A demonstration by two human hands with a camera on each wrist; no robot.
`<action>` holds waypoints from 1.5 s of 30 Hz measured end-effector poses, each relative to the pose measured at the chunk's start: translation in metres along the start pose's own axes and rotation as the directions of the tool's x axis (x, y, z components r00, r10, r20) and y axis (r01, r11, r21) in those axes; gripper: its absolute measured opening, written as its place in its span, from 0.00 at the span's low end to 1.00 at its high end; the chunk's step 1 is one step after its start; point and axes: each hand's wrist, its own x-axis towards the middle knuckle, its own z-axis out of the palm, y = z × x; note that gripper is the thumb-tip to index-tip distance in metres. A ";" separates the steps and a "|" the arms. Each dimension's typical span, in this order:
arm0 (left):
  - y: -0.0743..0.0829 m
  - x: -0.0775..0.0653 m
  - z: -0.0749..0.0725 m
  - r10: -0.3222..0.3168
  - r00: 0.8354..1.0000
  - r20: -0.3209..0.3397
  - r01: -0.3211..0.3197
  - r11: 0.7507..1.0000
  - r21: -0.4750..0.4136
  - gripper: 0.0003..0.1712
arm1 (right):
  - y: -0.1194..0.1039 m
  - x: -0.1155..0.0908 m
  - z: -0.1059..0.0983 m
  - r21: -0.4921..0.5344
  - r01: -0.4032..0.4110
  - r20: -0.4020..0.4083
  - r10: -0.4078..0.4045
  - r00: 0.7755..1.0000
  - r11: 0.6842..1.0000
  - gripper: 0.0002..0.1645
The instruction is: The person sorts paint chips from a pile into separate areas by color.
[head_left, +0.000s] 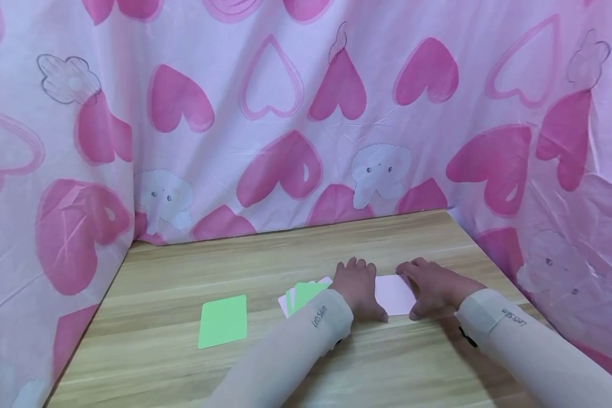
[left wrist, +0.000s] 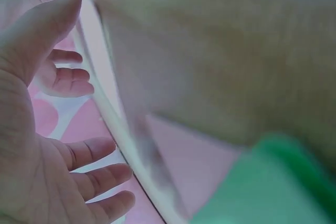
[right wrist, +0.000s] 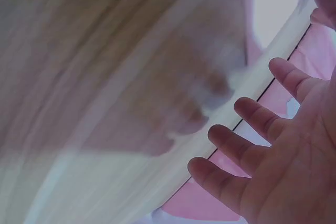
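Note:
A pale pink card (head_left: 394, 294) lies on the wooden table between my two hands. My left hand (head_left: 356, 288) is at the card's left side, thumb pointing toward its lower edge. In the left wrist view its fingers (left wrist: 100, 179) are spread and loosely bent. Across from it, my right hand (head_left: 435, 288) spans the card's right edge, with thumb and fingertips near the two right corners. Its fingers (right wrist: 247, 145) look nearly straight in the right wrist view. Just left of my left hand, green cards (head_left: 306, 294) and pink cards (head_left: 283, 305) overlap in a fan, partly hidden by the forearm.
A single green card (head_left: 223, 321) lies apart on the left of the wooden table (head_left: 183, 272). Pink heart-patterned cloth (head_left: 280, 170) hangs behind the table and along both sides.

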 end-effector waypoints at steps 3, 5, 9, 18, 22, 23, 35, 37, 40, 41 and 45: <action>-0.006 0.000 -0.007 0.001 1.000 -0.012 -0.001 1.000 0.008 0.56 | -0.007 0.002 -0.003 -0.016 0.020 -0.018 -0.020 1.000 1.000 0.66; -0.012 0.000 -0.012 0.003 1.000 -0.015 -0.003 1.000 0.012 0.56 | -0.014 0.004 -0.004 -0.012 0.031 -0.032 -0.032 0.999 0.999 0.65; -0.029 -0.003 -0.022 0.001 1.000 -0.009 -0.001 1.000 -0.012 0.59 | -0.028 0.009 -0.010 0.019 0.085 -0.058 -0.084 0.995 0.996 0.65; -0.082 -0.028 -0.037 -0.031 0.999 -0.014 0.030 0.998 -0.053 0.62 | -0.065 0.020 -0.021 0.014 0.173 -0.082 -0.171 0.982 0.985 0.64; -0.105 -0.044 -0.037 -0.048 0.999 -0.020 0.047 0.998 -0.039 0.63 | -0.080 0.026 -0.020 0.026 0.191 -0.076 -0.188 0.979 0.981 0.63; -0.110 -0.048 -0.036 -0.053 0.998 -0.018 0.052 0.998 -0.043 0.64 | -0.083 0.027 -0.019 0.026 0.195 -0.072 -0.193 0.979 0.980 0.62; -0.140 -0.078 -0.020 -0.089 0.996 0.003 0.089 0.991 -0.101 0.60 | -0.123 0.043 0.003 0.015 0.244 -0.079 -0.242 0.967 0.970 0.60; -0.142 -0.081 -0.018 -0.088 0.996 0.011 0.089 0.990 -0.112 0.59 | -0.129 0.045 0.008 -0.008 0.253 -0.090 -0.252 0.963 0.968 0.59; -0.144 -0.085 -0.015 -0.086 0.996 0.017 0.088 0.988 -0.130 0.57 | -0.138 0.047 0.015 -0.032 0.244 -0.095 -0.246 0.965 0.969 0.57; -0.145 -0.087 -0.013 -0.086 0.996 0.020 0.088 0.987 -0.133 0.57 | -0.141 0.047 0.017 -0.041 0.239 -0.094 -0.242 0.966 0.970 0.57; -0.148 -0.091 -0.007 -0.086 0.995 0.043 0.092 0.985 -0.147 0.58 | -0.151 0.047 0.022 -0.066 0.229 -0.085 -0.234 0.968 0.971 0.57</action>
